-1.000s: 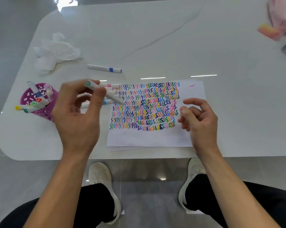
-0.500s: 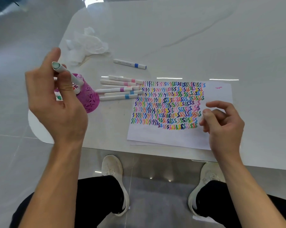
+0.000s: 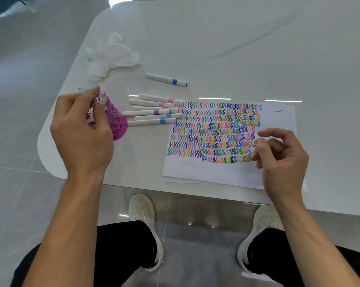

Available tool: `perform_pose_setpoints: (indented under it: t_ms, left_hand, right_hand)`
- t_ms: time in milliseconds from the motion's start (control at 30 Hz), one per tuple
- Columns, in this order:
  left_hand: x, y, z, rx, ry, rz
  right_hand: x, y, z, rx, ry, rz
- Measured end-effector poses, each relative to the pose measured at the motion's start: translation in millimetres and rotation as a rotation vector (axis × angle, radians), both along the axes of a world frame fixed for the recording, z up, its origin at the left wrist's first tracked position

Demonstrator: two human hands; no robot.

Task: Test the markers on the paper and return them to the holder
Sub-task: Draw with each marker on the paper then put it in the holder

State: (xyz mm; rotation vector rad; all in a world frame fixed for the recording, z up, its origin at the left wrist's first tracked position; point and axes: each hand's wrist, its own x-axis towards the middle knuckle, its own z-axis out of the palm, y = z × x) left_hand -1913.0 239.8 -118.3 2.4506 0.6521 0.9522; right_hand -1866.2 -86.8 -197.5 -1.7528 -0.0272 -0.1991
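Comparing with half a second ago, the left hand [image 3: 81, 133] is now lower, at the mouth of the holder [image 3: 118, 123], where before it was raised with the marker [image 3: 80, 90] above the rim. Its thumb and fingers are curled round that marker, and only the cap end shows past the index finger. The right hand [image 3: 278, 160] has kept its place at the right edge of the paper [image 3: 206, 172], with fingers loosely bent and holding nothing. The purple holder stands at the left of the frame, near the rounded corner of the tabletop [image 3: 237, 48], and some capped markers stand in it. Six loose markers [image 3: 154, 112] lie side by side between the holder and the paper. One blue-banded marker [image 3: 166, 80] lies apart, higher in the frame, near a crumpled tissue [image 3: 110, 56]. The paper is covered with rows of small coloured zigzag strokes. The tabletop is white and glossy with a thin grey vein, and the floor [image 3: 19, 79] is of pale grey tiles. Below the tabletop edge two white shoes [image 3: 142, 214] and dark trousers are seen. The left hand hides most of the marker and part of the holder, so I cannot tell if the tip is already inside.
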Motion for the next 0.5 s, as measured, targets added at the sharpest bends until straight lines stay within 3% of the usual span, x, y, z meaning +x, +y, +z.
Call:
perform_pose_setpoints:
  t_ms: [267,500]
  left_hand:
    - [1,3,-6,0.043,0.085,0.008]
    - [2,-8,-3,0.08,0.033,-0.055]
  right_hand:
    - [-1,1,1,-0.006,0.004,0.0]
    - [-1,-1,-1,-0.005,0.011,-0.001]
